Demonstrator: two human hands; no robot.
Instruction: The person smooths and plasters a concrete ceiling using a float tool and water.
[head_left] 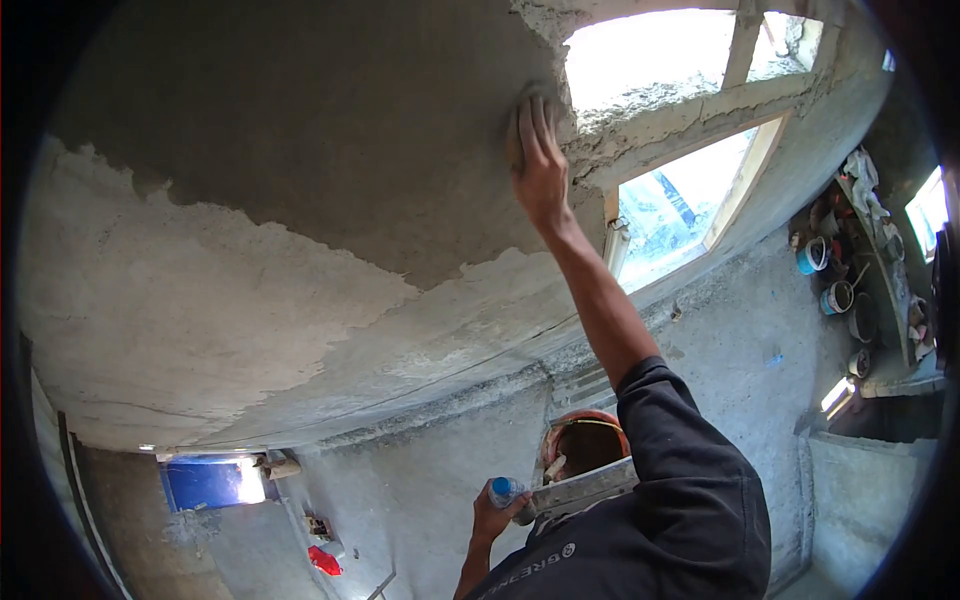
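My right hand is raised against the wall, pressed on the dark, damp-looking plaster beside the rough edge of the window opening. Its fingers lie close together around what seems to be a pad or sponge, mostly hidden by the hand. Low in the view, my left hand holds a clear plastic bottle with a blue cap. The dark plaster ends in a ragged border above paler wall.
An orange-rimmed tub stands on the floor below me, beside a board. Buckets are grouped at the right near a plank. A red object and a blue panel are at lower left.
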